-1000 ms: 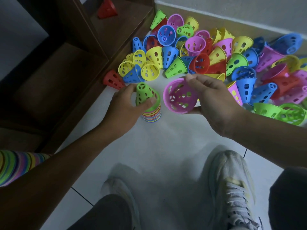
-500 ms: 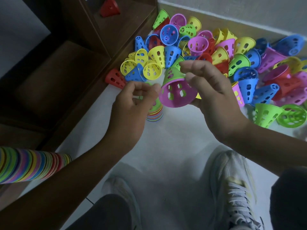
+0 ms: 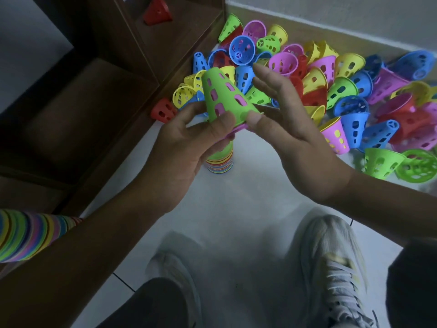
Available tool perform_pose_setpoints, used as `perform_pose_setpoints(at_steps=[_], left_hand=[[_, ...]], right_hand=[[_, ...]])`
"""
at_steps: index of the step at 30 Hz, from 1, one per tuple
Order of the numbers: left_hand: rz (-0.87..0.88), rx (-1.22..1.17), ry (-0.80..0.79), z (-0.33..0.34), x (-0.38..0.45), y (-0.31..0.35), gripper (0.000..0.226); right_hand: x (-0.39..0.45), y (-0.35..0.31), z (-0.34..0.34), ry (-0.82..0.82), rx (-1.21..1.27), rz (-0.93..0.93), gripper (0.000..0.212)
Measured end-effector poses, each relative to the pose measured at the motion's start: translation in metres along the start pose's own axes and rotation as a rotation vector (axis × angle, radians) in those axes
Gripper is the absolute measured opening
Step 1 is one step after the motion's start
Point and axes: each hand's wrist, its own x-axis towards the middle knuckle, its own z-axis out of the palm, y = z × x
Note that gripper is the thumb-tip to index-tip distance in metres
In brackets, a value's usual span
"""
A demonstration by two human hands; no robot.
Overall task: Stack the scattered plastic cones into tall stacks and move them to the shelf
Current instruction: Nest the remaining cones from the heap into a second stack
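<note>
Since the earlier frames the purple perforated plastic cone has gone inside the green perforated plastic cone [image 3: 224, 95], which came off the standing stack; the nested pair is now held tilted above that stack. Only a thin purple rim [image 3: 237, 130] peeks out under the green skirt, with purple showing through the green holes.

Thumb and fingers of the left hand [image 3: 189, 140] pinch the green cone's lower edge. Fingers of the right hand [image 3: 281, 114] are straight, its thumb pressing the rim from the other side, so it steadies rather than clasps.

Directly beneath, a short striped stack of nested plastic cones [image 3: 220, 162] stands on the pale tiled floor [image 3: 236, 204], just beside the front edge of the dark wooden shelf unit [image 3: 99, 95].

As to progress, I judge the work barely a part done. One long multicoloured stack [image 3: 26, 235] lies at the left, low by the shelf, though whether it rests on a shelf board cannot be told. A single red plastic cone [image 3: 157, 11] sits in an upper compartment, and another red cone [image 3: 163, 110] lies at the shelf's foot. Against the far wall a large heap of loose coloured cones [image 3: 343, 91] is unsorted; stacking these, then carrying the stacks over, remains.
</note>
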Motion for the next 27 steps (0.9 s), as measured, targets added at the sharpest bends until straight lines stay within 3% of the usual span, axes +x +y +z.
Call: perform_pose_setpoints(at_steps=[4,9,15,20,27], left_hand=[[0.135,0.137,0.099,-0.006,0.004,0.001,0.054],[0.262,0.348,0.224,-0.018,0.014,-0.011,0.049],[0.251,0.521,0.217,-0.042,0.024,-0.044,0.051],[0.26,0.719,0.195,-0.056,0.031,-0.059,0.051],[0.222,0.92,0.134,-0.065,0.038,-0.065,0.051]], right_hand=[[0.001,0.006,-0.001,0.021,-0.021,0.066,0.057],[0.0,0.025,-0.01,0.177,-0.152,0.093,0.029],[-0.002,0.082,-0.051,0.388,-0.484,0.109,0.024],[-0.009,0.115,-0.073,0.302,-0.732,0.116,0.032],[0.003,0.12,-0.079,0.262,-0.848,0.115,0.037]])
